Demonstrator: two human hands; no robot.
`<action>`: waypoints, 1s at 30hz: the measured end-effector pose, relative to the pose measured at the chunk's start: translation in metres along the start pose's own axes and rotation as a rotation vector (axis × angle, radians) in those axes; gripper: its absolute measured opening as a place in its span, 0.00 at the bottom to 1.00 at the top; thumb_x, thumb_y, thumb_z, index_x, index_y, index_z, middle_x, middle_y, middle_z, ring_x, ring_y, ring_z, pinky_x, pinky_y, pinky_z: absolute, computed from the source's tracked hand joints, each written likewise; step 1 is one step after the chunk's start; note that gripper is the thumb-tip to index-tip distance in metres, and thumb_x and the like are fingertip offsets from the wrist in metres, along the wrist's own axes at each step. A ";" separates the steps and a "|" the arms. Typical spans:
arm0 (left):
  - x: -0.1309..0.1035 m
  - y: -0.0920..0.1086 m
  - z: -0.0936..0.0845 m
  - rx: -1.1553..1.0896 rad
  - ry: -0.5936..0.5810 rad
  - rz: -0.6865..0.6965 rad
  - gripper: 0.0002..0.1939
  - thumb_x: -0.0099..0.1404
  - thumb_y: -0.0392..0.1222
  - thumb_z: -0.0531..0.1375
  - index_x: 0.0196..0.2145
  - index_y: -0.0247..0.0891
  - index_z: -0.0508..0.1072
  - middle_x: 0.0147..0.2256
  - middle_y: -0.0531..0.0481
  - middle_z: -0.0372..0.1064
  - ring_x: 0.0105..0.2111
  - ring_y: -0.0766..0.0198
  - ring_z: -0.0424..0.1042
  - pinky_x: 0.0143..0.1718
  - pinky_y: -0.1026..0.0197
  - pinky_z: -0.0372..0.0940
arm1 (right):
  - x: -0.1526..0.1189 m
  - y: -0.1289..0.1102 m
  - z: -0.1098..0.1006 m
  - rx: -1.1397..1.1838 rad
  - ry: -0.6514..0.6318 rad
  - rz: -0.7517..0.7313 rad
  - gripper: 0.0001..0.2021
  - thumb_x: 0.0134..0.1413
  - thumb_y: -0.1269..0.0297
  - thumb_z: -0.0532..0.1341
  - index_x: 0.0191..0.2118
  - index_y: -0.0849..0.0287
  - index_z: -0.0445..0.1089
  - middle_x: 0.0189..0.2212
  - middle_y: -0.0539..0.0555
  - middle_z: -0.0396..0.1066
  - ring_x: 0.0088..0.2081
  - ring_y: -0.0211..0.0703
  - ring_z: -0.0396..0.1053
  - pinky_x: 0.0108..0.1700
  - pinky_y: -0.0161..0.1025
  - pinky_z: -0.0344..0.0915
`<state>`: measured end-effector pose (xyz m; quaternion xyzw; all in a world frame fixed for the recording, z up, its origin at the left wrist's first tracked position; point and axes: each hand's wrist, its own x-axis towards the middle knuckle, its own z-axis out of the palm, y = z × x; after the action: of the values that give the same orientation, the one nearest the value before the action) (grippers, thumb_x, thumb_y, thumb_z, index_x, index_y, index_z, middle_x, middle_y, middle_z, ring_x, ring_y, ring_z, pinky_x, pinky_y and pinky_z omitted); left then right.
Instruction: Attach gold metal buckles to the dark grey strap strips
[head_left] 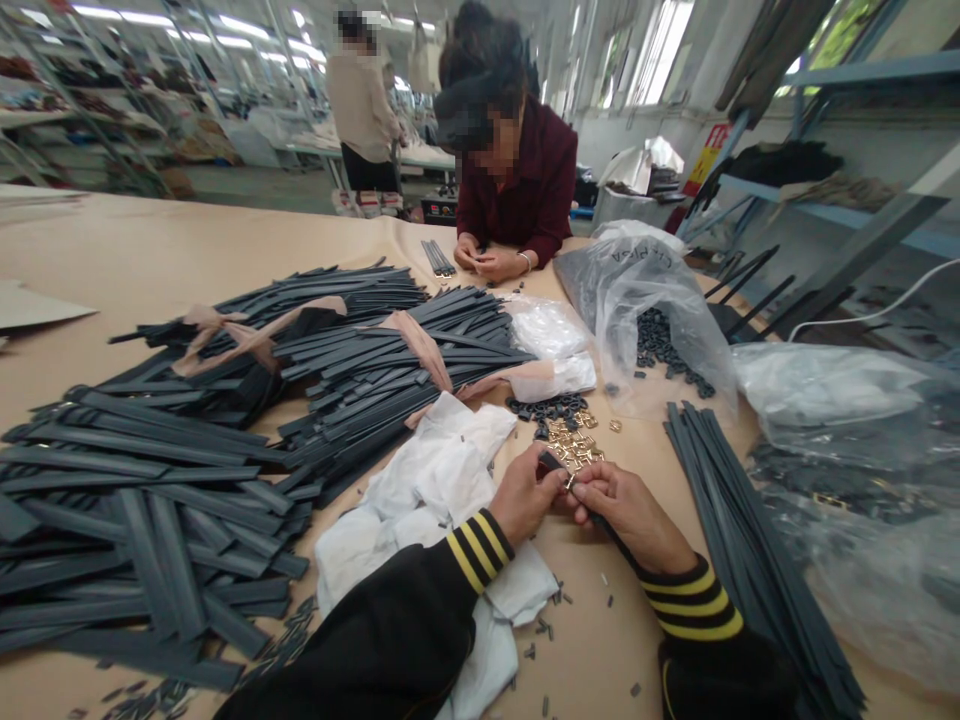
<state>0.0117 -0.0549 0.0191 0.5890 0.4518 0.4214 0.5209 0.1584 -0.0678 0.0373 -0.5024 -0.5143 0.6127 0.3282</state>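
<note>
Both my hands meet over the table around a dark grey strap [552, 461] with a small gold buckle [571, 480] on it. My left hand [527, 492] pinches the strap at its upper end, left of the buckle. Fingers of my right hand [630, 510] close on the strap just right of the buckle, and its length runs back beneath that hand. Right behind my fingertips lies a pile of loose gold buckles [574, 440], beside a heap of small dark plastic pieces [551, 408]. Crumpled white cloth [420, 500] lies by my left forearm.
Tied bundles of dark straps [390, 350] and loose wide strips [135, 540] cover the left side. More straps [750, 540] lie at right, near clear plastic bags [652, 290]. Across the table [360, 235] a co-worker [517, 190] leans in, handling something small.
</note>
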 end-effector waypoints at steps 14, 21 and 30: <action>0.000 0.008 -0.004 -0.669 -0.241 -0.345 0.20 0.59 0.51 0.50 0.37 0.29 0.65 0.30 0.44 0.65 0.30 0.65 0.67 0.30 0.64 0.63 | 0.000 -0.003 -0.009 -0.176 0.105 -0.080 0.11 0.45 0.58 0.59 0.26 0.61 0.60 0.19 0.47 0.66 0.19 0.30 0.59 0.21 0.29 0.51; -0.002 0.008 -0.008 -0.725 -0.338 -0.378 0.18 0.49 0.43 0.63 0.35 0.33 0.61 0.27 0.50 0.66 0.27 0.69 0.68 0.28 0.68 0.63 | -0.004 -0.009 -0.009 -0.194 -0.003 -0.082 0.10 0.46 0.59 0.58 0.26 0.61 0.61 0.20 0.48 0.67 0.19 0.30 0.60 0.20 0.29 0.51; -0.001 0.004 -0.010 -0.638 -0.465 -0.363 0.20 0.46 0.51 0.63 0.25 0.33 0.61 0.22 0.53 0.63 0.21 0.73 0.62 0.22 0.70 0.57 | -0.005 -0.006 -0.009 -0.215 -0.136 -0.047 0.14 0.48 0.53 0.56 0.27 0.61 0.61 0.18 0.47 0.64 0.17 0.29 0.55 0.19 0.29 0.47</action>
<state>0.0024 -0.0536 0.0236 0.3886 0.2658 0.2977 0.8305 0.1675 -0.0679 0.0444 -0.4796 -0.6099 0.5788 0.2510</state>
